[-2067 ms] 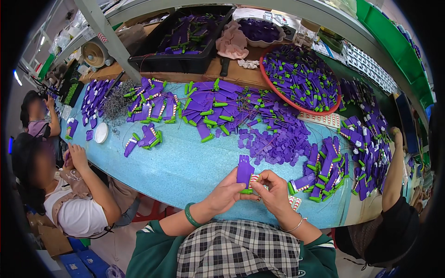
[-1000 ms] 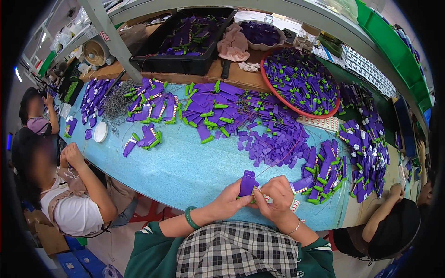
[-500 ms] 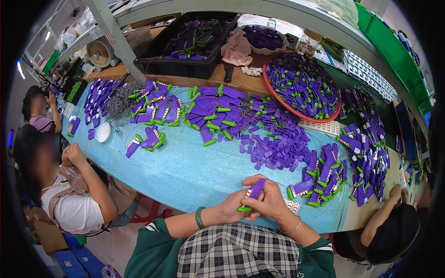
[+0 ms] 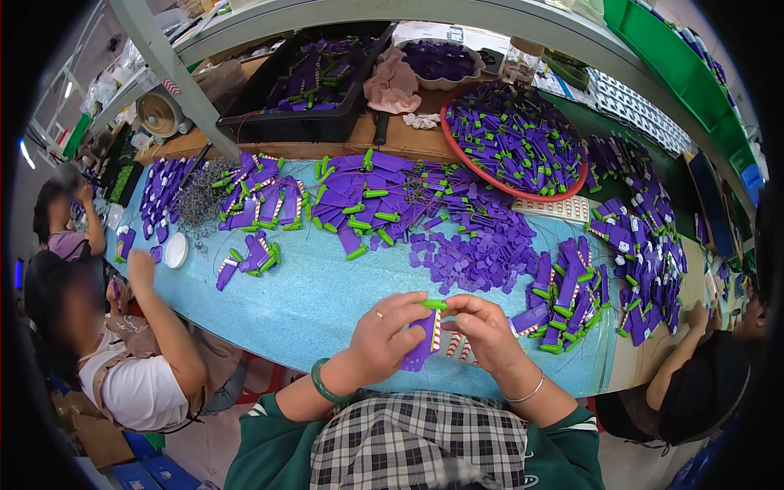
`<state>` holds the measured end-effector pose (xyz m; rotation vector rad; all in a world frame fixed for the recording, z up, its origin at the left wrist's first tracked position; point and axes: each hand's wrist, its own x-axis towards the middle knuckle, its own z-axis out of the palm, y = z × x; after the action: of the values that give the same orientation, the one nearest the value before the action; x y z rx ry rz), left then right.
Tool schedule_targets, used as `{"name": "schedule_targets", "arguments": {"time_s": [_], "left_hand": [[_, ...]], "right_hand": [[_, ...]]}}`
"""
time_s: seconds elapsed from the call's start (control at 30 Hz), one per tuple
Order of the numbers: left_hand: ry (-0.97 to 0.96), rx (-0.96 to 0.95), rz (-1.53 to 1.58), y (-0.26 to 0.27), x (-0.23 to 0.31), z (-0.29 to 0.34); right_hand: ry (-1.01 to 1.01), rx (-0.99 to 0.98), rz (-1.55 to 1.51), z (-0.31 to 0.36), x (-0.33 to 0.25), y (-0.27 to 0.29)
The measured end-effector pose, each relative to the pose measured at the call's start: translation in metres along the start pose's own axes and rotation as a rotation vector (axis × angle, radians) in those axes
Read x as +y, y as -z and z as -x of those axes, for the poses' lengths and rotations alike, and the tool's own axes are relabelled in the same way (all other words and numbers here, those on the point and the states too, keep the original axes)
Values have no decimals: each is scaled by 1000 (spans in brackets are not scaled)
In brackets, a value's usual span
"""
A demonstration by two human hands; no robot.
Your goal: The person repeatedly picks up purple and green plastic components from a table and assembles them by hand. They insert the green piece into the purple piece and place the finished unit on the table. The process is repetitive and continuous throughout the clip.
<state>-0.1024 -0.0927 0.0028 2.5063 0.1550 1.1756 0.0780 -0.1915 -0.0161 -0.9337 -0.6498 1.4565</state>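
Observation:
Over the front edge of the blue table, my left hand (image 4: 377,343) is closed round a flat purple piece (image 4: 420,349) with a green cylinder at its top end and a red-and-white striped strip along one side. The fingertips of my right hand (image 4: 488,333) are pinched at the same piece, by the green end and the strip. Beneath my hands, partly covered, lies a white sheet of red-striped stickers (image 4: 459,348). Right of my right hand is a pile of striped purple pieces with green ends (image 4: 565,300). Ahead lie many small loose purple pieces (image 4: 474,260).
A red-rimmed basket (image 4: 523,194) of purple and green pieces and a black tray (image 4: 298,126) stand at the back. A white round lid or dish (image 4: 176,251) and tangled wires (image 4: 202,194) lie left. Co-workers sit at left (image 4: 131,351) and right (image 4: 702,367).
The piece has been turned, its green end now up and away from me. My hands have moved apart, left hand to the left. The whole view has shifted slightly.

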Motion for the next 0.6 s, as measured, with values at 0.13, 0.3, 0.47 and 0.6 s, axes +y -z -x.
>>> {"name": "schedule_targets", "arguments": {"time_s": [0.13,0.3,0.47,0.6], "left_hand": [[-151,-11,-82,-7,2,9],[-305,13,-101,-10,3,8],[-351,28,-27,-12,8,10],[-370,32,-75,-10,8,11]], "right_hand": [[-77,-2,22,-1,-2,-9],[-158,-11,-35,-1,-2,-5],[-243,-26,6,1,-1,-10],[-331,12,-56,10,2,-20]]}}
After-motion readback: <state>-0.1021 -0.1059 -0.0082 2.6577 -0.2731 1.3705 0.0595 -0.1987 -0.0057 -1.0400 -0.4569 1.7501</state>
